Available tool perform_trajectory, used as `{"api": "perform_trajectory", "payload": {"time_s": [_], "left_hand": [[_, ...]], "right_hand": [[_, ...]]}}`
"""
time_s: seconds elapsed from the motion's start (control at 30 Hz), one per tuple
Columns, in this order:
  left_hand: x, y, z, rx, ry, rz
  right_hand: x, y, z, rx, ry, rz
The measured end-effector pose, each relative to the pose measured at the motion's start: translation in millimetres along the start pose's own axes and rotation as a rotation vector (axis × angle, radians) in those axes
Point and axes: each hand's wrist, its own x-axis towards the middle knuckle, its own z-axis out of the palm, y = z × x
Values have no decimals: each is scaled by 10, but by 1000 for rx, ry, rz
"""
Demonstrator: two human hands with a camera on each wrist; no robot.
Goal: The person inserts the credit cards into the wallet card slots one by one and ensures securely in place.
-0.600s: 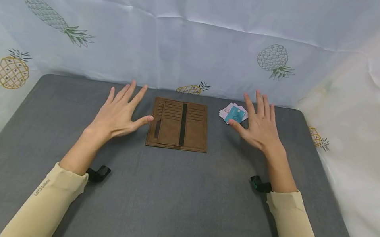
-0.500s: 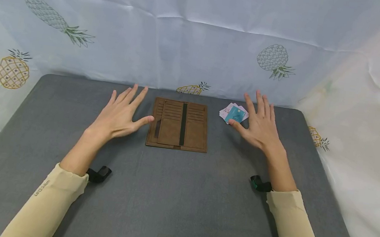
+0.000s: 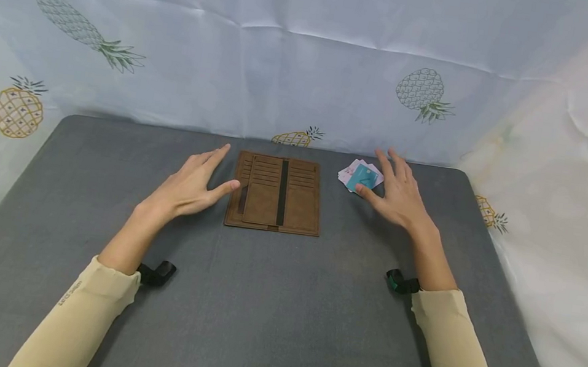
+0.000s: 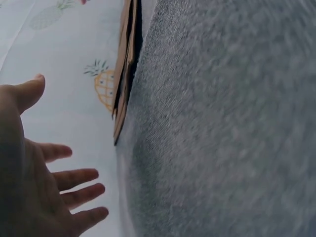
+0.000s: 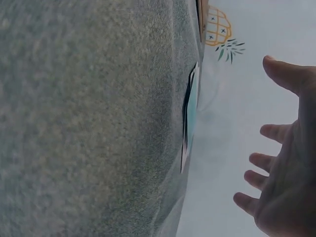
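A brown wallet [image 3: 302,206] lies spread flat on the grey table, its card slots and a dark centre strip facing up. Just left of it hovers my left hand [image 3: 188,185], fingers extended, the thumb near the wallet's left edge. To the wallet's right is a small pile of cards [image 3: 363,178], a teal one on top of pale pinkish ones. My right hand [image 3: 401,194] is held above and right of that pile, thumb by the teal card. Both wrist views show the left hand [image 4: 49,192] and right hand [image 5: 286,173] raised off the cloth, holding nothing.
Grey cloth covers the table [image 3: 265,316]. Behind it and along the sides hangs a white curtain [image 3: 307,86] printed with pineapples. A black strap mount [image 3: 156,274] sits at the left wrist, and another mount [image 3: 402,282] at the right.
My left hand has turned and shifted slightly right, its fingers drawn closer together. The right hand's fingers have lowered and bent a little. Wallet and cards stay in place.
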Motion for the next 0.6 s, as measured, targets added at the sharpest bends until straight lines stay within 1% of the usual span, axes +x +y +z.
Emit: {"api": "perform_trajectory", "payload": {"time_s": [0.2, 0.3, 0.47, 0.6], "left_hand": [[28, -22, 57, -112, -27, 10], [37, -26, 91, -137, -37, 6], [60, 9, 147, -170, -8, -21], [89, 39, 182, -250, 9, -50]], "right_hand": [[51, 42, 11, 43, -42, 19], [82, 79, 20, 51, -72, 39], [137, 149, 43, 55, -116, 81], [177, 185, 61, 61, -146, 99]]}}
